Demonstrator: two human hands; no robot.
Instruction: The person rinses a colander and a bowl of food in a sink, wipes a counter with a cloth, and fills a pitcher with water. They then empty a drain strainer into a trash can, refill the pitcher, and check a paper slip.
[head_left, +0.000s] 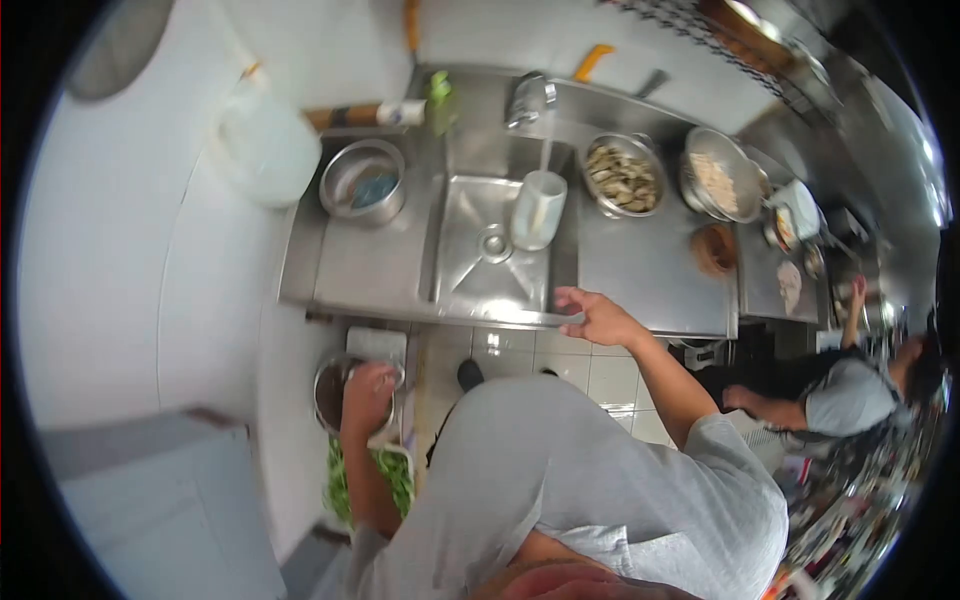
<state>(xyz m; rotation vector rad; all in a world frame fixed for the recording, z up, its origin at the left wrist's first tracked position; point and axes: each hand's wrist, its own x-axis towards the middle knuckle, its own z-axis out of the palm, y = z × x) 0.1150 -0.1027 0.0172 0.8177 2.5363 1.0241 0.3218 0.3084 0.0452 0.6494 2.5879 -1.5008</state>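
Note:
My right hand point(598, 317) is at the front edge of the steel sink point(470, 255), fingers apart, holding nothing. A pale translucent jug point(539, 210) stands in the sink, with water from the tap point(529, 100) running into it. At lower left, my left hand point(369, 398) reaches down over a metal pot point(327, 395) with dark contents. Its fingers are blurred, and I cannot tell whether they grip anything. Leafy greens point(392, 478) lie beside the pot, partly hidden by my left forearm.
On the counter right of the sink are a colander of greenish-brown pieces point(622, 177), a bowl of pale food point(712, 180) and a brown bowl point(713, 248). A steel bowl point(362, 182) stands on the left. Another person point(845, 390) works at far right.

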